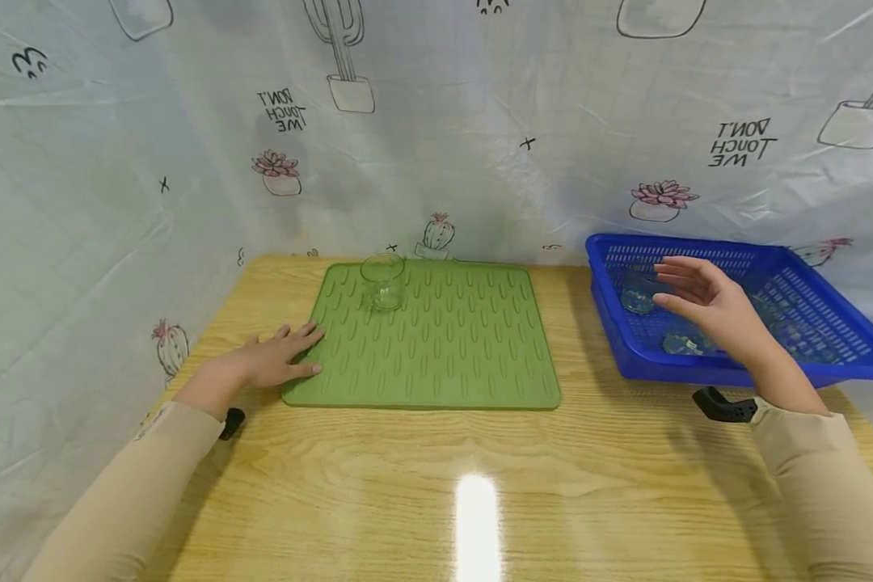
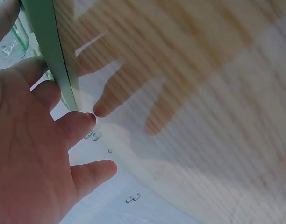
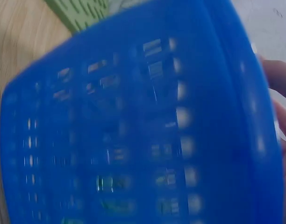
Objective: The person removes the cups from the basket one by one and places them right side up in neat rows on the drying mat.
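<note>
One wooden table; printed sheet; left grip spread at mat; right grip wide over basket

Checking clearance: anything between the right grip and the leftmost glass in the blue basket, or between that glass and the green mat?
Nothing visible stands between the right grip and the leftmost glass. Toward the green mat, the blue basket's left wall is in the way; the glass would likely need lifting over it.
</note>
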`<action>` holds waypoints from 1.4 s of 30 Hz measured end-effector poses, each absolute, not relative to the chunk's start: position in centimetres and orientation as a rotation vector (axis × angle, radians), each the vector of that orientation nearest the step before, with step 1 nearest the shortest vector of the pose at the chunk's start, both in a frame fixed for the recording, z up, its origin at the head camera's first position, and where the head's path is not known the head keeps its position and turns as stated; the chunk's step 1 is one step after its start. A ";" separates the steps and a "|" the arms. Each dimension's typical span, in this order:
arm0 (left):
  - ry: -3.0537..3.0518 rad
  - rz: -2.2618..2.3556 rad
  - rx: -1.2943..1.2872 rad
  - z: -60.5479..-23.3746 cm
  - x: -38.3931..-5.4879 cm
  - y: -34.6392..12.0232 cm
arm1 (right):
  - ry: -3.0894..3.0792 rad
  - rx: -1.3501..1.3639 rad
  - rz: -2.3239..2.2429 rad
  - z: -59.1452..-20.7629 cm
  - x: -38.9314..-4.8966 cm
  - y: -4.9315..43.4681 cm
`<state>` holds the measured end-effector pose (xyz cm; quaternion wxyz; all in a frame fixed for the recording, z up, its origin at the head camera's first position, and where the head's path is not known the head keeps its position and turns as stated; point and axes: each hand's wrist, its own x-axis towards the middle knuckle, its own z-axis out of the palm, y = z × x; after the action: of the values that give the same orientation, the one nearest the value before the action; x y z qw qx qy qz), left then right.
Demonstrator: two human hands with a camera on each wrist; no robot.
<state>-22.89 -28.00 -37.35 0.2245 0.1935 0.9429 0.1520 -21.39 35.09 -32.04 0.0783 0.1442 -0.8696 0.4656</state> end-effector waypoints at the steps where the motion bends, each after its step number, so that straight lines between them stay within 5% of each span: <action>1: 2.602 0.420 0.535 -37.3 -22.9 -28.0 | -2.608 0.415 1.378 -32.1 -21.3 35.5; 30: 2.585 0.422 0.527 -37.0 -22.9 -27.9 | -2.823 0.016 1.014 -33.0 -19.1 42.4; 42: 2.587 0.421 0.524 -37.4 -23.0 -28.1 | -2.963 0.058 0.846 -33.0 -18.7 43.8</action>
<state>-22.97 -28.09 -37.39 0.2324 0.1905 0.9414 0.1533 -18.75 43.81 -33.02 0.0298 0.0188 -0.9610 0.2744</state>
